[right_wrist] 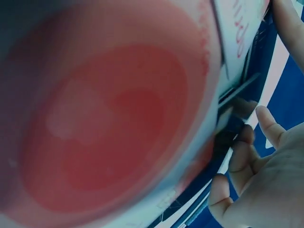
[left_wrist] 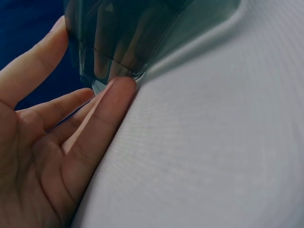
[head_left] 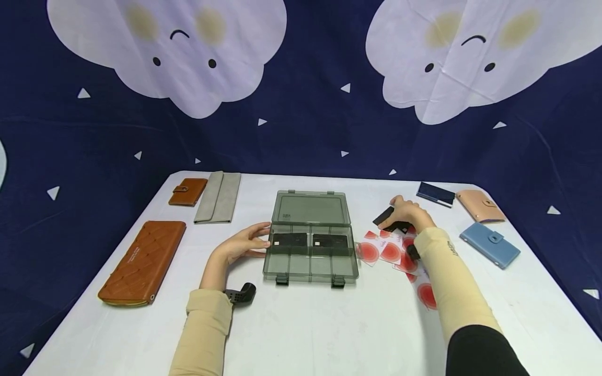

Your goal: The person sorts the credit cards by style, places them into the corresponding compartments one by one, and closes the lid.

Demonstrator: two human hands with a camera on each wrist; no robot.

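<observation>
A smoky-green clear plastic box [head_left: 297,269] with compartments lies at mid-table, its lid [head_left: 310,206] laid back. Two black cards with chips sit in its back compartments, a left one [head_left: 291,241] and a right one [head_left: 331,243]. Against the box's left side rests my left hand [head_left: 240,244], its fingers fairly straight at the edge in the left wrist view. Right of the box, my right hand [head_left: 408,213] pinches a black card [head_left: 384,215], partly hidden under its fingers. Below it, several white cards with red circles [head_left: 391,251] are spread; one fills much of the right wrist view.
At the left lie a brown quilted wallet [head_left: 143,261], a small brown card holder [head_left: 188,192] and a grey folded wallet [head_left: 218,198]. At the right are a dark blue holder [head_left: 435,194], a peach holder [head_left: 479,206] and a light blue one [head_left: 490,245].
</observation>
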